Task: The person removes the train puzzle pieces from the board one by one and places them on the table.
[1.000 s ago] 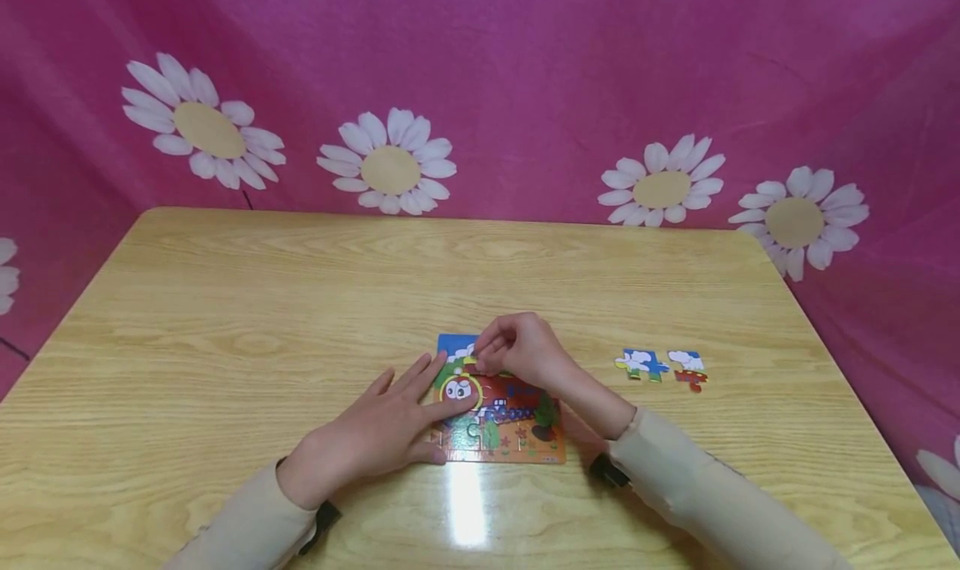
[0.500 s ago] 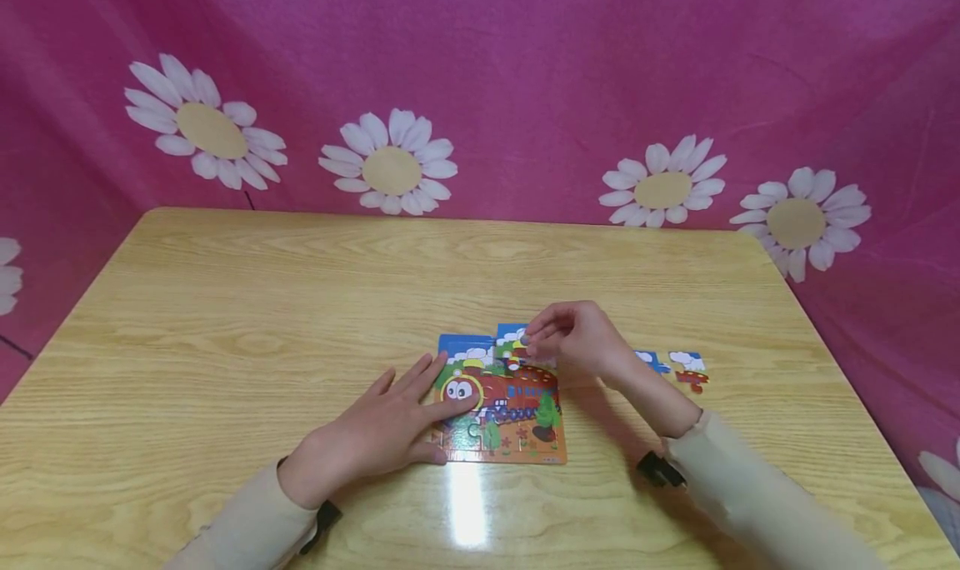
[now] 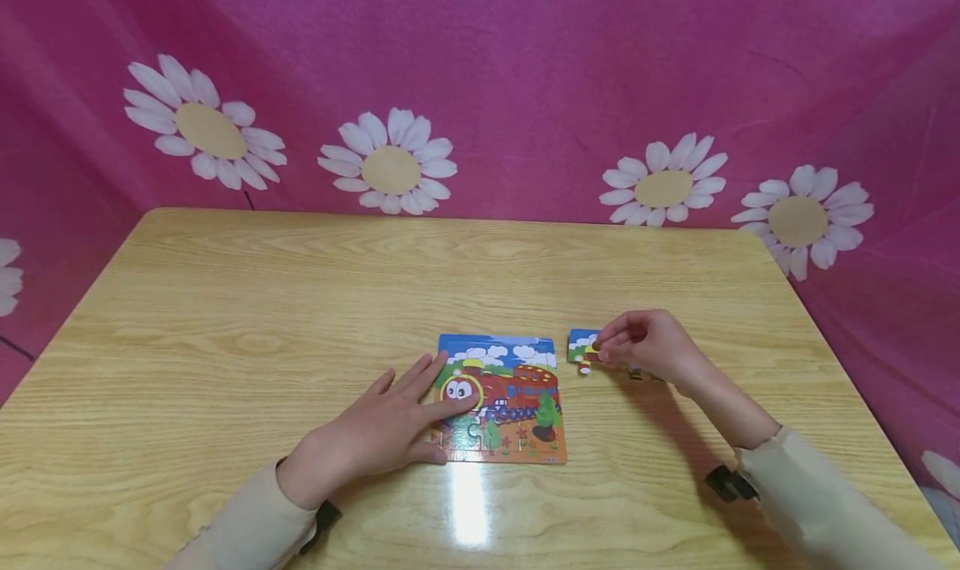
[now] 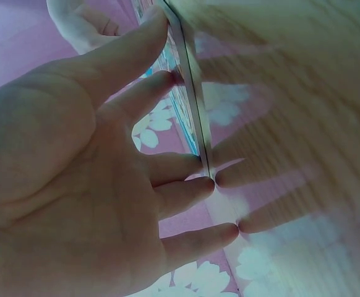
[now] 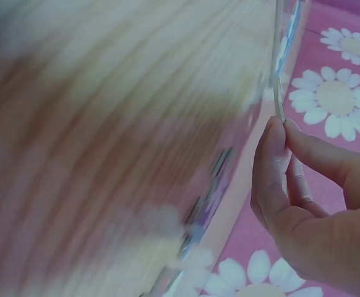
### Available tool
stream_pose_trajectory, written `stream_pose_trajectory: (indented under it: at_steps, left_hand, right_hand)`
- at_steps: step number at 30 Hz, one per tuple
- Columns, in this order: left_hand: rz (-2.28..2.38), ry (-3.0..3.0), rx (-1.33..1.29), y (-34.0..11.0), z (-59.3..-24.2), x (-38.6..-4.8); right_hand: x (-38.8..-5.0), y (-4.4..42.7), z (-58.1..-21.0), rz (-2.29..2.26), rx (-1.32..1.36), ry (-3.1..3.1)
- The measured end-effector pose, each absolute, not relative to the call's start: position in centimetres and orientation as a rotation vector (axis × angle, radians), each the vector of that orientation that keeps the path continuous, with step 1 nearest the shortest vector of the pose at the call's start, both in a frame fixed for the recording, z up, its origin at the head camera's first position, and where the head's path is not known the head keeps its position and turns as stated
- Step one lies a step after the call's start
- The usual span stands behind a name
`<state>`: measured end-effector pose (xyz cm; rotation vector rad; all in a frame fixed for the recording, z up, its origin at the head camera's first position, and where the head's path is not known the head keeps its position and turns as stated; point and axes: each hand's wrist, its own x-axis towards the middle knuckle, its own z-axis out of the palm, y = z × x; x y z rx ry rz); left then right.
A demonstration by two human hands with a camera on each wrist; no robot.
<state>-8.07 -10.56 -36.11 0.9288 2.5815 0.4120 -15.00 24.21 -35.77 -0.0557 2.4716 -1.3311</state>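
A jigsaw puzzle (image 3: pixel 525 387) with a red cartoon train lies flat near the table's front middle. My left hand (image 3: pixel 367 437) rests at its left side, fingers spread and straight, thumb and fingertips touching the puzzle and tabletop; the left wrist view shows this hand (image 4: pixel 106 161) beside the puzzle's thin edge. To the right of the puzzle, above the table, my right hand (image 3: pixel 652 345) pinches a blue, green and yellow puzzle piece (image 3: pixel 580 345) between thumb and fingers. In the right wrist view the piece (image 5: pixel 279 99) appears edge-on. Loose puzzle pieces (image 3: pixel 636 374) are mostly hidden behind the right hand.
The wooden table (image 3: pixel 300 295) extends behind and to both sides of the puzzle. A pink cloth (image 3: pixel 510 95) with large daisies hangs behind it. The loose pieces (image 5: pixel 198 213) lie flat on the tabletop in the right wrist view.
My right hand has lifted the piece from the puzzle's top area and carried it right, off the puzzle, towards the loose pieces. My left hand has stayed in place.
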Motion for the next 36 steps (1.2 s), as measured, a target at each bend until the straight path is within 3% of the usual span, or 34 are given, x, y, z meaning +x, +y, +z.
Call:
stream_pose_trajectory:
  at_steps: [22, 36]
  left_hand:
    - [0.446, 2.568, 0.924, -10.5, -36.0, -8.1]
    - [0.528, 2.587, 0.937, -10.5, -35.9, -7.8]
  right_hand:
    - [-14.3, 26.2, -36.5, -1.273, -0.049, 2.512]
    - [-13.3, 24.3, -36.1, -1.356, -0.153, 2.457]
